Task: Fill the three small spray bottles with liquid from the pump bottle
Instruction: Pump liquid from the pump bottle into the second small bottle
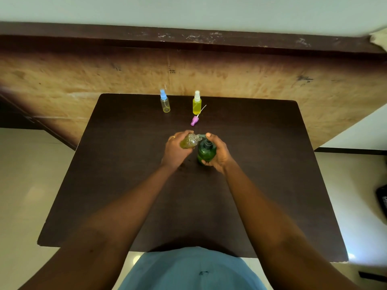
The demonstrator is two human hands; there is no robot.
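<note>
1. Head view, looking down: both forearms reach out over a dark brown table (125,185), and the hands meet near its middle.
2. The left hand (174,148) has its fingers curled round an uncapped spray bottle (189,141), gripping it by the body. The bottle is tilted, its open neck pointing right. It holds greenish-yellow liquid that looks foamy.
3. The right hand (219,151) is wrapped round the green pump bottle (206,152), which stands upright on the table. The palm is on its right side, and one fingertip rests on top of the pump head.
4. The pump spout (202,136) points left and meets the neck of the uncapped bottle, so the two bottles touch there, between the hands.
5. A purple spray cap (194,120) lies on its side just beyond the hands, its thin dip tube pointing away toward the far edge.
6. Near the far edge stands a white-capped bottle (196,103), filled high with yellow liquid. It is close to the tip of the dip tube.
7. To its left, apart from it, stands a blue-capped bottle (165,102) with only a little yellow liquid at the bottom.
8. A ring (173,137) shows on a finger of the left hand.
9. Behind the table is a light wooden panel (83,76).
</note>
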